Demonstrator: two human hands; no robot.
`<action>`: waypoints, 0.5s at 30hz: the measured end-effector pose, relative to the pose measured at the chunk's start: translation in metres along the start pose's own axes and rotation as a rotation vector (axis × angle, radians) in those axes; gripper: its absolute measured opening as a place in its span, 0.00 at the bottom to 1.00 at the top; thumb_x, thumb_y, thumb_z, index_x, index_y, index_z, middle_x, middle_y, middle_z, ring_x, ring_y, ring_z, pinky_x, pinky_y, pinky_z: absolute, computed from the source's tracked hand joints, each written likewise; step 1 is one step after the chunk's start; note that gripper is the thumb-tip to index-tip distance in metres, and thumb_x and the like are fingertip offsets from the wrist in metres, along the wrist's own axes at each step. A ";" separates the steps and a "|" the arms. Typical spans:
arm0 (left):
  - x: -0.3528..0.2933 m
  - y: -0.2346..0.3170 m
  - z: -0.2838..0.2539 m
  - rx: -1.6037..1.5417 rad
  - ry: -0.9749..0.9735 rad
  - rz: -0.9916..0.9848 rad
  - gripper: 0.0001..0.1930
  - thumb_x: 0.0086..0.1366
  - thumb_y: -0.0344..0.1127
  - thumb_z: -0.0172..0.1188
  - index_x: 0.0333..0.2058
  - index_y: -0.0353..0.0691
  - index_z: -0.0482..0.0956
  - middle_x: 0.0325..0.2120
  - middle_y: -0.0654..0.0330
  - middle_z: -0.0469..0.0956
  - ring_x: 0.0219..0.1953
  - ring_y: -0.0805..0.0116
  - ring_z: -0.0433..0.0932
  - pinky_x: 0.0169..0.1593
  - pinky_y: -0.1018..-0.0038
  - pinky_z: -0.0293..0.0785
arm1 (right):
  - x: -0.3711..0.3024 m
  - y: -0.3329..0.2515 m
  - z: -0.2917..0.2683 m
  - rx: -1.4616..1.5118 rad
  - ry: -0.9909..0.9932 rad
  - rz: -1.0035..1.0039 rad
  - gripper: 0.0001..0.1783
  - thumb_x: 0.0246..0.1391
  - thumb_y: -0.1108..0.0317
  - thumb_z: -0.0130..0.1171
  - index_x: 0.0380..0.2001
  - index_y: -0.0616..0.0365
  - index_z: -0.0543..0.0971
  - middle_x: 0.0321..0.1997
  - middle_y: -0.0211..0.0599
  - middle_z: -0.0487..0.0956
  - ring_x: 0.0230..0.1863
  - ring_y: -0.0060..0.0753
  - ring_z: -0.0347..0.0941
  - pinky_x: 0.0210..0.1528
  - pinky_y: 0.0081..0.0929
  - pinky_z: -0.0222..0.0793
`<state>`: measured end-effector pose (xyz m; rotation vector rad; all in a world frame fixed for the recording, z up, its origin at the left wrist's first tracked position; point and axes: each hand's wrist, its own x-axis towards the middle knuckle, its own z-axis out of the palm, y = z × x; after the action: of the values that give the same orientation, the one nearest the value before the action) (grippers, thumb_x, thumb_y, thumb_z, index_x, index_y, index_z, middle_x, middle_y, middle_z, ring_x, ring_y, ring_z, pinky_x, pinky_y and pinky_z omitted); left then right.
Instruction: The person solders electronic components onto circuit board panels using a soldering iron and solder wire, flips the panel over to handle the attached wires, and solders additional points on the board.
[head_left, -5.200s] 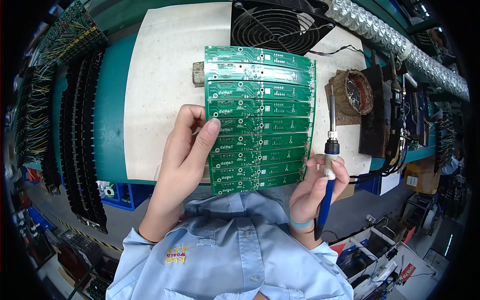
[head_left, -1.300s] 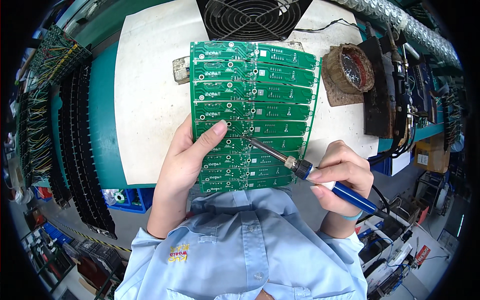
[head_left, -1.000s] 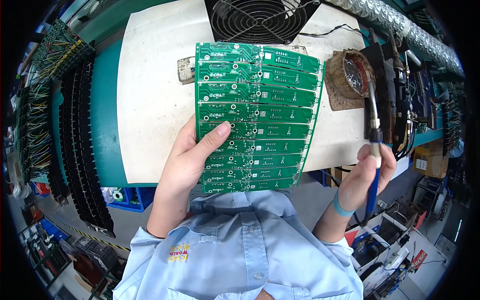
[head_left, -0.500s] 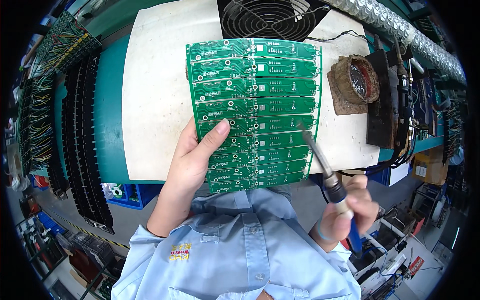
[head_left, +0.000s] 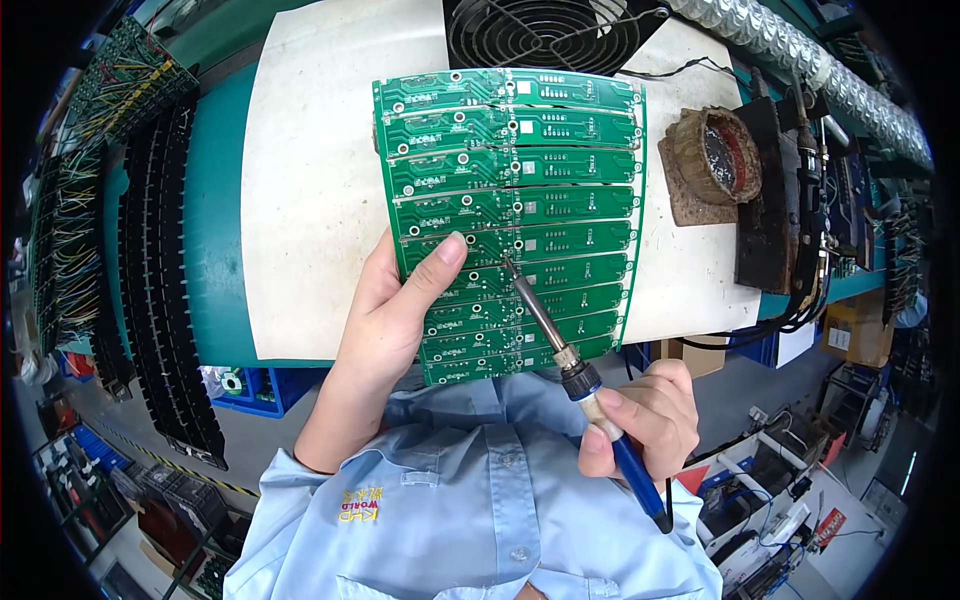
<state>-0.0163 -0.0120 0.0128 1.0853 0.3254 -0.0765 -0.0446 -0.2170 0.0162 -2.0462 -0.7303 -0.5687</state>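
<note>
A green circuit board panel point(head_left: 575, 208), divided into several long strips, is held up in front of me at a tilt. My left hand point(head_left: 405, 295) grips its left edge, thumb on the face and the other fingers hidden behind. In my right hand point(head_left: 645, 420) is a soldering iron point(head_left: 545, 325) with a blue handle, held like a pen. Its metal tip reaches the middle of the panel, just right of my left thumb; whether it touches the board I cannot tell.
A round, crusted pot point(head_left: 715, 155) sits on a brown pad at the right, beside a dark metal stand point(head_left: 765, 200). A black fan point(head_left: 545, 35) stands behind the panel. White paper point(head_left: 310, 190) covers the green bench. Black slotted racks point(head_left: 160, 270) line the left side.
My right hand has brought the soldering iron leftward, its tip going from the panel's right part to its middle. The panel has shifted slightly; my left hand keeps its hold.
</note>
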 end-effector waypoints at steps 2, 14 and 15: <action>0.000 0.001 0.001 -0.006 0.000 -0.003 0.14 0.64 0.29 0.51 0.48 0.35 0.69 0.38 0.54 0.78 0.33 0.72 0.78 0.36 0.82 0.74 | 0.000 0.000 0.001 -0.011 0.004 -0.012 0.13 0.40 0.67 0.64 0.34 0.53 0.79 0.16 0.21 0.74 0.14 0.16 0.64 0.28 0.16 0.60; -0.001 -0.004 -0.002 0.095 -0.051 0.071 0.14 0.66 0.29 0.49 0.49 0.35 0.68 0.39 0.56 0.77 0.36 0.73 0.77 0.40 0.80 0.73 | 0.015 -0.011 -0.009 0.003 -0.050 0.062 0.12 0.37 0.69 0.65 0.30 0.58 0.79 0.14 0.24 0.75 0.12 0.18 0.63 0.27 0.15 0.61; -0.002 -0.004 -0.002 0.095 -0.055 0.068 0.14 0.66 0.29 0.49 0.49 0.35 0.68 0.39 0.56 0.77 0.36 0.73 0.77 0.40 0.80 0.73 | 0.019 -0.013 -0.011 0.000 -0.049 0.065 0.12 0.37 0.69 0.65 0.30 0.58 0.79 0.14 0.24 0.75 0.12 0.18 0.63 0.27 0.15 0.61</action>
<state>-0.0193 -0.0122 0.0088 1.1855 0.2367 -0.0613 -0.0412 -0.2148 0.0412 -2.0825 -0.6895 -0.4836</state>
